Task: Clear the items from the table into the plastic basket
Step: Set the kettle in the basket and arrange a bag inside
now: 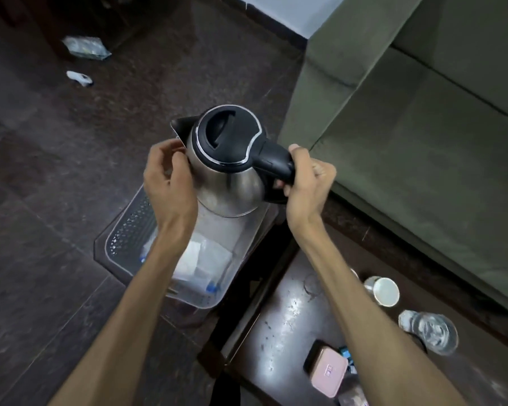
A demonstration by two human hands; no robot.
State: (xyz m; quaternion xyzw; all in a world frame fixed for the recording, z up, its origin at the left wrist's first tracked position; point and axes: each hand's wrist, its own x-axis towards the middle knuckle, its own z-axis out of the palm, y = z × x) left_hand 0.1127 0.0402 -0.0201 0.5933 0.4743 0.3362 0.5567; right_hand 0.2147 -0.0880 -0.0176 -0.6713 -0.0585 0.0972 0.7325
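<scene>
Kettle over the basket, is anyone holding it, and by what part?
Yes. The right hand grips the kettle by its black handle, and the left hand steadies its steel side near the spout.

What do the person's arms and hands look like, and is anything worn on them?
Both forearms are bare as far as the view shows: no sleeves, watch, bracelets or gloves. The left hand and right hand show no rings on the visible fingers. The arms are slim.

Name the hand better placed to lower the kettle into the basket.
Right. The right hand holds the kettle by its handle above the plastic basket; the left hand only steadies its side.
</scene>
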